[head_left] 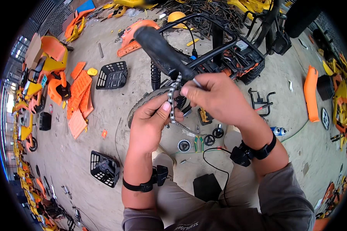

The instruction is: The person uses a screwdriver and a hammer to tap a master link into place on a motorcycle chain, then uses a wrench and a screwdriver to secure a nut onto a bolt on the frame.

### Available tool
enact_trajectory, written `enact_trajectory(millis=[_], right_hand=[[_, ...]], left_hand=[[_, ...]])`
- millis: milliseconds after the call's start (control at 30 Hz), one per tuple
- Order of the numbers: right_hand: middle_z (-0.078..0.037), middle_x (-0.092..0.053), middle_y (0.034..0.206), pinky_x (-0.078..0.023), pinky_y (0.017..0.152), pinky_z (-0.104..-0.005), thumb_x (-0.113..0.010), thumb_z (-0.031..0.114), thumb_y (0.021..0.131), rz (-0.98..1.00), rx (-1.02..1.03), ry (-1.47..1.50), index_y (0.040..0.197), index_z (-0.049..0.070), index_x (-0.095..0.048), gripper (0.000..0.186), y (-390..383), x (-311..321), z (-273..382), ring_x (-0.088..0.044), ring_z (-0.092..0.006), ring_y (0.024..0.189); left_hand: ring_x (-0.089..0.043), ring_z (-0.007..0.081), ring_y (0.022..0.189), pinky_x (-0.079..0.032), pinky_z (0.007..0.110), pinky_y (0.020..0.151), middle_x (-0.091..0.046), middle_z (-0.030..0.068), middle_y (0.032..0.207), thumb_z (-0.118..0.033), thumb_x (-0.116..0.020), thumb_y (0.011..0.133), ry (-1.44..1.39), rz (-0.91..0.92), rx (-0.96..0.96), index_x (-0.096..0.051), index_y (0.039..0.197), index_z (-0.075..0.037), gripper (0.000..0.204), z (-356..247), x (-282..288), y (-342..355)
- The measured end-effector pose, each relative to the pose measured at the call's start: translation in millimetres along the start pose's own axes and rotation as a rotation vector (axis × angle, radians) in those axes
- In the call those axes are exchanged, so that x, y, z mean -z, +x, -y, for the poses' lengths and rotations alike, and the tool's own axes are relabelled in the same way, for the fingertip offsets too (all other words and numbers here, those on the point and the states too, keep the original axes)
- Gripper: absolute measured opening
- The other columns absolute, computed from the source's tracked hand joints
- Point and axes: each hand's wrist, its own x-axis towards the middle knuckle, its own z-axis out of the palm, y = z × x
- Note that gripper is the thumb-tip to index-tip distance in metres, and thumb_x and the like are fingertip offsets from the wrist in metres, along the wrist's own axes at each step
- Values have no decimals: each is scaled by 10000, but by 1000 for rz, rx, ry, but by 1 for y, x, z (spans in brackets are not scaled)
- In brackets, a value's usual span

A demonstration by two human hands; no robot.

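Observation:
A roller chain (pixel 171 101) hangs in front of me, pinched between the thumb and fingers of my left hand (pixel 150 119). Its lower run trails toward the floor behind my hands. My right hand (pixel 214 94) is closed around the thin metal shaft of a black-handled tool (pixel 164 52), whose thick handle points up and left. The tool's tip is hidden by my fingers. My right thumb is beside the upper part of the chain; whether it touches the links I cannot tell. Below both hands, a tyre (pixel 137 107) and a shock absorber (pixel 155 75) belong to a partly stripped black vehicle frame (pixel 219 23).
Sprockets (pixel 209 139), a round toothed part (pixel 184 145) and green-handled pliers (pixel 199 143) lie on the floor before me. Black baskets (pixel 112 75) and orange panels (pixel 80 92) lie left. Cans (pixel 278 131) stand right. A black cable (pixel 216 165) curves between my legs.

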Motion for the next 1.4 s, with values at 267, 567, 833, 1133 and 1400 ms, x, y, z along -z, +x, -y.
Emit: enact_trajectory(millis=[267,567,833,1133,1400], right_hand=[[-7,-687,832,-468,623,-224,-700,102,943,127,0,186,1045,-43,-711,178,-5,-8,-2,-585,-49,735],[-80,-714,911,-567,750,-261,-669,51,954,70,-30,230,1063,-97,-677,184,-7,-10,-8,-682,-117,816],[-65,-719,834,-552,691,-253,-655,76,951,36,69,197,1009,-82,-694,173,-8,-11,-7,-672,-89,760],[-18,-672,766,-429,551,-237,-744,134,883,-72,4,-174,1014,-31,-708,214,-18,-15,11,-498,-29,624],[-5,-634,719,-422,521,-249,-748,125,857,-157,11,-30,917,-23,-676,176,-18,-29,7,-481,-30,608]], left_hand=[[-674,140,830,-504,233,714,-688,71,987,-76,-586,1010,-11,-39,15,-646,1279,26,294,-4,-12,-3],[-670,151,909,-552,275,792,-618,88,1098,16,-607,975,204,-13,-225,-618,1292,60,320,-2,-23,-3],[-663,145,870,-557,269,780,-625,112,1059,4,-597,984,287,-48,-287,-635,1221,95,257,-4,-23,-3],[-647,129,859,-520,259,770,-688,95,979,6,-663,937,285,-231,-296,-703,1099,38,170,4,-31,-5],[-631,128,833,-512,258,762,-696,87,943,43,-638,930,419,-329,-433,-691,1043,23,126,16,-36,-2]])
